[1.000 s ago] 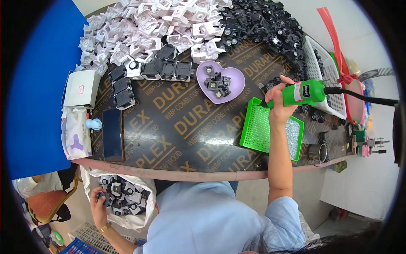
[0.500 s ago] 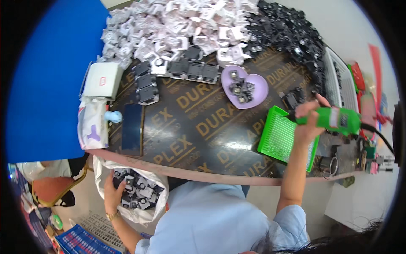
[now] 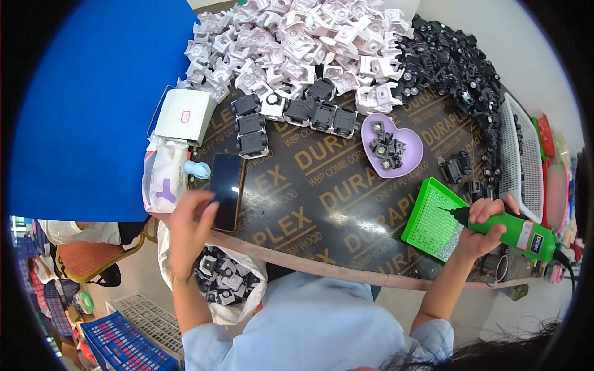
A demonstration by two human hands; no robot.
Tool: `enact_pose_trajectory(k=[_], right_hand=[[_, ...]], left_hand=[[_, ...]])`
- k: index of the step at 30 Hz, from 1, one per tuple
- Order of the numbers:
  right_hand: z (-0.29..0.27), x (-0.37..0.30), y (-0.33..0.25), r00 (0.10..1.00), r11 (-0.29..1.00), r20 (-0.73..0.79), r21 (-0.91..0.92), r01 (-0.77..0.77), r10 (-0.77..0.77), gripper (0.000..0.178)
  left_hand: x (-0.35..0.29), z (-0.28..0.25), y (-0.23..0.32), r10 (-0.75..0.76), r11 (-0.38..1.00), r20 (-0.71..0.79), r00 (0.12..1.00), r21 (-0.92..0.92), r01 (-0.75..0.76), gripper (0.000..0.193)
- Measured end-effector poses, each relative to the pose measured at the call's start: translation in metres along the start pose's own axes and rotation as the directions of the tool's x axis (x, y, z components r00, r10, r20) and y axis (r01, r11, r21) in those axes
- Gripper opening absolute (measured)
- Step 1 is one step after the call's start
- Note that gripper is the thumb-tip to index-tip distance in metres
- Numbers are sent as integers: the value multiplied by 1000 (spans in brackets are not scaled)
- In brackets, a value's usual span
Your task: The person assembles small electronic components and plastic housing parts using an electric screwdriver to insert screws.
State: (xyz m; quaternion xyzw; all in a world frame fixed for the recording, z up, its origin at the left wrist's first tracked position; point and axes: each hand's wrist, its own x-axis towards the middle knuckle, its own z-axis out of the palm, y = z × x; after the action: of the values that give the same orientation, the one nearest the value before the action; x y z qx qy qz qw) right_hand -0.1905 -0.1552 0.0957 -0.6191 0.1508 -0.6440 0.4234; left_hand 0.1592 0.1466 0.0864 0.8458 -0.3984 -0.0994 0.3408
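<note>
On our table (image 3: pixel 309 244) we have the phone (image 3: pixel 227 188) left, the tray (image 3: pixel 427 226) right, the bowl (image 3: pixel 411 148) between and farther back.

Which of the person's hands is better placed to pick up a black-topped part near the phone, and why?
Probably the left hand: it looks empty and is nearer those black-topped parts. The right hand is farther off and grips a green power tool.

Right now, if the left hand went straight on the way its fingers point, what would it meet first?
Probably the dark phone: the left hand points toward its left side. The hand's height is unclear, so it might pass above instead.
</note>
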Motion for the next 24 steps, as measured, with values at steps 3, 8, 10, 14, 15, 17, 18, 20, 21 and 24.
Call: enact_pose_trajectory(k=[3, 8, 10, 14, 15, 17, 18, 20, 21, 24], right_hand=[[2, -1, -5, 1000, 1000, 2, -12, -14, 14, 67], [0, -3, -7, 1000, 999, 3, -44, -9, 10, 66], [-1, -3, -9, 1000, 998, 8, -70, 7, -7, 66], [0, -5, -6, 1000, 998, 6, -59, 1, 0, 66], [0, -6, -6, 1000, 998, 2, -67, -4, 4, 66], [1, -8, -4, 1000, 998, 17, -54, -13, 14, 66], [1, -9, -4, 1000, 998, 22, -54, -17, 18, 67], [5, -10, -5, 999, 998, 19, -64, -27, 28, 68], [6, -11, -6, 999, 997, 19, -69, -35, 36, 68], [5, -14, -9, 999, 997, 35, -69, -18, 20, 67]], left_hand=[[64, 43, 4, 417, 895, -82, 905, 209, -394, 30], [98, 71, 3, 498, 824, -55, 866, 343, -451, 29], [93, 77, 12, 511, 830, -26, 859, 275, -485, 24], [64, 98, 31, 491, 870, 19, 871, 43, -491, 24], [57, 102, 36, 485, 874, 36, 874, -5, -485, 25], [50, 110, 42, 527, 850, 66, 848, -17, -527, 25], [50, 112, 46, 542, 839, 70, 837, 5, -544, 27], [55, 112, 56, 560, 820, 87, 824, 83, -566, 36], [56, 116, 54, 563, 818, 89, 822, 83, -569, 36], [58, 124, 46, 586, 795, 82, 806, 133, -592, 31]])
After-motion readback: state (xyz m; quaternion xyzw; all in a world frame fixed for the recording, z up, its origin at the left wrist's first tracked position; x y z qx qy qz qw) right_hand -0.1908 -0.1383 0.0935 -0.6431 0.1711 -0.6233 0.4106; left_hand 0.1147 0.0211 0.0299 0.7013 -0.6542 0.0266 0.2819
